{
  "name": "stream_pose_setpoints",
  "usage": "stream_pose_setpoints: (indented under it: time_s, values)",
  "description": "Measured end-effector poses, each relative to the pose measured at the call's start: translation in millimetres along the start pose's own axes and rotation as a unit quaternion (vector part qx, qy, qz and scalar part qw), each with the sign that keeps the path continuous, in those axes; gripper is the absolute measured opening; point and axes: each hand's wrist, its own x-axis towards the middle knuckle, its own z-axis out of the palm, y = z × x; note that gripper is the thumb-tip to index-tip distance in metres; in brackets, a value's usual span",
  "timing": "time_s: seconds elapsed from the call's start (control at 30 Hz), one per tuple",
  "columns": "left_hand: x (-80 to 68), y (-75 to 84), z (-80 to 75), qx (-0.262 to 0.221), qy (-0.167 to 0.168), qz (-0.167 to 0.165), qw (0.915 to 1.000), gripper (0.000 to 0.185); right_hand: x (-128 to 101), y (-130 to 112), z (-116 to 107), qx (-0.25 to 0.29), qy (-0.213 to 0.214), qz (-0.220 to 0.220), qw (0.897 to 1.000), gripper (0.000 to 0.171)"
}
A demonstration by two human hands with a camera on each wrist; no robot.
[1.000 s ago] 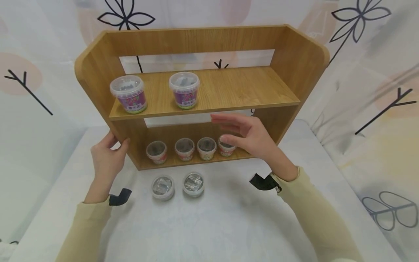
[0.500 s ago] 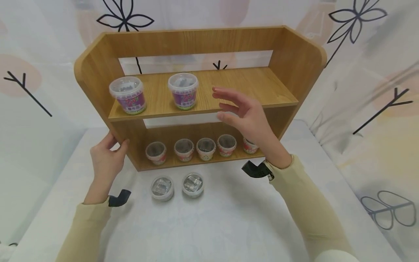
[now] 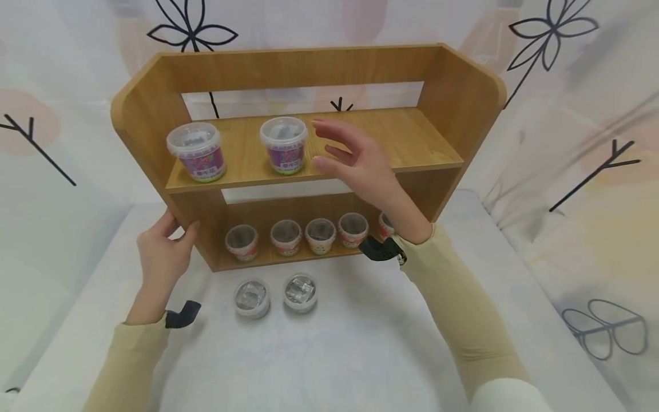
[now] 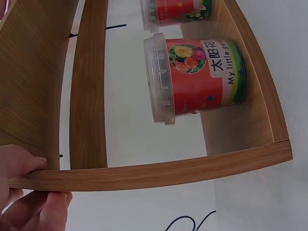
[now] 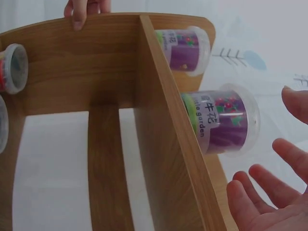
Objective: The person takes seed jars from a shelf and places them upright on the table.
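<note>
My left hand (image 3: 163,252) grips the left side panel of a two-tier wooden shelf (image 3: 309,62); in the left wrist view the thumb (image 4: 24,161) lies on one side of the panel edge and fingers wrap the other. Two clear-lidded tubs with purple flower labels stand on the upper board, one at far left (image 3: 201,160) and one nearer the middle (image 3: 286,154). Just right of the middle tub, my right hand (image 3: 360,163) hovers with spread fingers and holds nothing. The right wrist view shows a gap between those fingers and the purple tub (image 5: 221,120).
Several smaller red-labelled tubs, one of them a red tub (image 4: 197,77), line the lower board; my right forearm partly covers the rightmost tub (image 3: 385,227). On the white table before the shelf sit two lidded tubs, a left one (image 3: 252,297) and a right one (image 3: 300,292).
My right hand has risen from the lower row of tubs and moved left to beside the middle purple tub, uncovering lower tubs. My left hand keeps its grip on the side panel.
</note>
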Motion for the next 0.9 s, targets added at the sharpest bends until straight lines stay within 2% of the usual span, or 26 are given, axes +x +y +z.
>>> stream_pose_setpoints:
  time_s: [0.57, 0.9]
  values:
    - [0.3, -2.3, 2.6, 0.008, 0.006, 0.006, 0.9999, 0.043, 13.3, 1.6, 10.7, -0.042, 0.007, 0.018, 0.999, 0.047]
    - [-0.4, -2.9, 2.6, 0.002, 0.012, 0.015, 0.9998, 0.042, 19.8, 3.3, 15.3, -0.026, 0.007, 0.045, 0.999, 0.043]
